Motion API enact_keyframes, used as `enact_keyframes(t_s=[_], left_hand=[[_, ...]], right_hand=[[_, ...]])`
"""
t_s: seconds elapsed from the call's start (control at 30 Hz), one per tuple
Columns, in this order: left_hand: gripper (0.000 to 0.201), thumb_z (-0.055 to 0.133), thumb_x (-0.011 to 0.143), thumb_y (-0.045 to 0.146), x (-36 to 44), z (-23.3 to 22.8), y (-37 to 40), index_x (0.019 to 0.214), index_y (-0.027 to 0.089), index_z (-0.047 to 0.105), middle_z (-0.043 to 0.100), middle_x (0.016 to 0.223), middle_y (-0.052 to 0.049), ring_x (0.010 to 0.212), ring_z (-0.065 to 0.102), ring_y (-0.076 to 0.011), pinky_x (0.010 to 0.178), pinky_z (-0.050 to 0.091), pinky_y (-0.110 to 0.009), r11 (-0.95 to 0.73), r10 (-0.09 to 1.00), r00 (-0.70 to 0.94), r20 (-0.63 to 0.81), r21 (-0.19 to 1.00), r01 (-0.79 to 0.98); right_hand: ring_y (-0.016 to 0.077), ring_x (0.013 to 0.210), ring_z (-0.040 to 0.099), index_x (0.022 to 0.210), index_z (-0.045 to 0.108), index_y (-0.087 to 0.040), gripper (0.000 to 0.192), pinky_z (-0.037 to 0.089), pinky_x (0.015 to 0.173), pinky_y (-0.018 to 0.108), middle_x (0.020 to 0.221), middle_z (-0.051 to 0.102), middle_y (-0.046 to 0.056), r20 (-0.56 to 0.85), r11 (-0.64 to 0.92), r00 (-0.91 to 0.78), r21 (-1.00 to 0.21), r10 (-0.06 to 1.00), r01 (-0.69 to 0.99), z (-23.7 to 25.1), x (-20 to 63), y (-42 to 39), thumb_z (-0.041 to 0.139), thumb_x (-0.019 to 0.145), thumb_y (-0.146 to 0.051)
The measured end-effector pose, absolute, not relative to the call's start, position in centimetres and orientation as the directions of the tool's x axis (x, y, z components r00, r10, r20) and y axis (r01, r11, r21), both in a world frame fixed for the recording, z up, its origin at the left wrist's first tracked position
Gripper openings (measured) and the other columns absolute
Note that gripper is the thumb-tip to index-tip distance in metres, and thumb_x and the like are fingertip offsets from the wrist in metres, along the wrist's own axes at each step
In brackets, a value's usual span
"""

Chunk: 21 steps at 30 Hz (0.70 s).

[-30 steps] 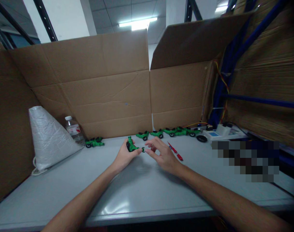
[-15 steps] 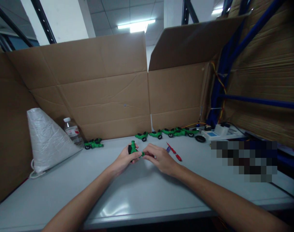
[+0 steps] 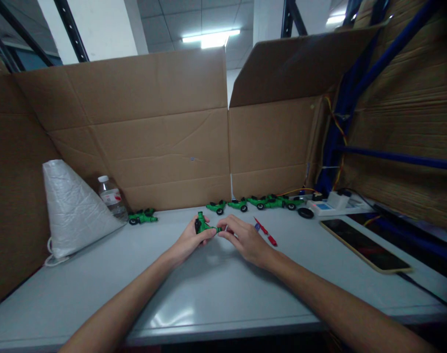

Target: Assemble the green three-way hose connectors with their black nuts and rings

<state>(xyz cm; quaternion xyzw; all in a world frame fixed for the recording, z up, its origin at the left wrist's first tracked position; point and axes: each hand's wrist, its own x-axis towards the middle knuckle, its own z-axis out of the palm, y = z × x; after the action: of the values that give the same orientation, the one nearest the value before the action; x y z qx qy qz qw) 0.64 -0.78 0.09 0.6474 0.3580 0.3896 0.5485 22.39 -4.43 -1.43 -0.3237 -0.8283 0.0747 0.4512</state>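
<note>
My left hand (image 3: pixel 188 240) grips a small green toy car (image 3: pixel 201 225) with black wheels, held just above the grey table (image 3: pixel 208 294). Fingertips of my right hand (image 3: pixel 245 239) pinch the car's right end, where a small part (image 3: pixel 219 229) sticks out. A red screwdriver (image 3: pixel 266 232) lies on the table just right of my right hand.
A row of several green toy cars (image 3: pixel 258 201) lines the cardboard wall (image 3: pixel 171 147) at the back, one more car (image 3: pixel 143 216) sits left. A white bag (image 3: pixel 70 208) and water bottle (image 3: pixel 112 197) stand at left. A phone (image 3: pixel 363 244) and a white device (image 3: pixel 326 206) lie right.
My right hand closed from spread fingers onto the car's right end and stays pinched there. The left hand tilted the car slightly upright.
</note>
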Motion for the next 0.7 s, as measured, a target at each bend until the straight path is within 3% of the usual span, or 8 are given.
enact_keyframes(t_s=[0.2,0.33,0.5,0.7], left_hand=[[0.056,0.083,0.08,0.054,0.7,-0.08,-0.75,0.111,0.023,0.05,0.057,0.084,0.004,0.064,0.052,-0.0099,0.059,0.037,-0.022,-0.13,0.923,0.372,0.101,0.99,0.054],[0.055,0.082,0.081,0.056,0.71,-0.32,-0.48,0.111,0.022,0.052,0.06,0.085,0.003,0.063,0.052,-0.0089,0.058,0.037,-0.021,-0.126,0.931,0.356,0.085,0.988,0.093],[0.052,0.077,0.084,0.06,0.7,-0.1,-0.46,0.105,0.02,0.053,0.06,0.078,0.002,0.055,0.047,-0.0074,0.05,0.026,-0.021,-0.048,0.884,0.467,0.035,0.999,0.016],[0.061,0.066,0.09,0.069,0.34,0.44,-0.56,0.12,0.018,0.056,0.065,0.079,-0.003,0.054,0.05,-0.01,0.048,0.025,-0.022,0.121,0.831,0.55,-0.085,0.992,-0.03]], right_hand=[[0.0199,0.088,0.065,0.117,0.06,-0.022,0.013,0.052,0.084,0.034,0.106,0.066,0.006,0.661,0.744,-0.398,-0.388,0.636,0.545,-1.53,22.86,-4.0,0.057,0.104,-0.022],[0.0216,0.095,0.066,0.114,0.059,-0.022,0.01,0.051,0.087,0.034,0.107,0.068,0.007,0.628,0.723,-0.413,-0.376,0.659,0.58,-1.87,22.92,-3.62,0.057,0.104,-0.022],[0.0228,0.098,0.067,0.114,0.056,-0.021,0.008,0.05,0.085,0.033,0.106,0.069,0.008,0.553,0.676,-0.435,-0.364,0.711,0.641,-1.94,22.75,-3.67,0.051,0.108,-0.022],[0.0229,0.095,0.065,0.108,0.055,-0.021,0.005,0.048,0.084,0.034,0.102,0.069,0.008,0.608,0.718,-0.468,-0.261,0.641,0.645,-1.74,22.49,-3.84,0.051,0.108,-0.021]])
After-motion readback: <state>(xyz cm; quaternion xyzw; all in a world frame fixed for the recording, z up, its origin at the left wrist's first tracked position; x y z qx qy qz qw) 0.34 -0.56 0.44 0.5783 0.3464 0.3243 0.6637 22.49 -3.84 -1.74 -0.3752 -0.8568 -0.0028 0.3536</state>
